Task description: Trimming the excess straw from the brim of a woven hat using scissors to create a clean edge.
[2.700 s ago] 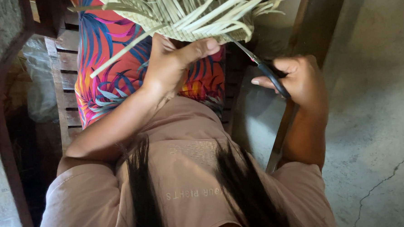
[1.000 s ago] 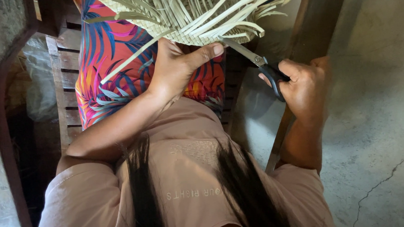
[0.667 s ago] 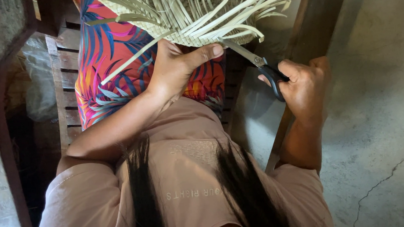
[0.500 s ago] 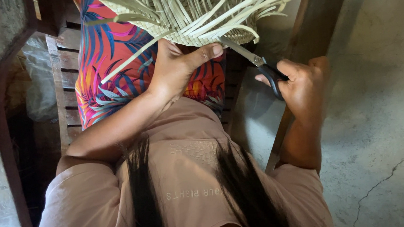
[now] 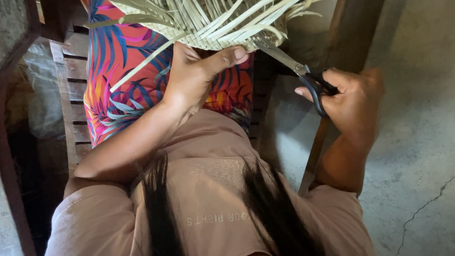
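Head view: our left hand point(image 5: 194, 75) grips the pale woven palm-strip mat point(image 5: 207, 21); our right hand point(image 5: 352, 104) clasps black-handled steel scissors point(image 5: 299, 71) at the mat's right edge, above a slatted wooden chair point(image 5: 70, 89) and a cracked grey concrete floor point(image 5: 427, 134).

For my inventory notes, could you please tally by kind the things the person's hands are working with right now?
Woven palm-leaf pieces: 1, the woven mat, gripped by the left hand.
Cutting tools: 1, the scissors, held in the right hand, blades at the mat's edge.
Total: 2.

Left hand point(image 5: 194, 73) grips woven palm-leaf mat point(image 5: 207, 21); right hand point(image 5: 352, 104) holds black-handled scissors point(image 5: 299, 71) at its edge.
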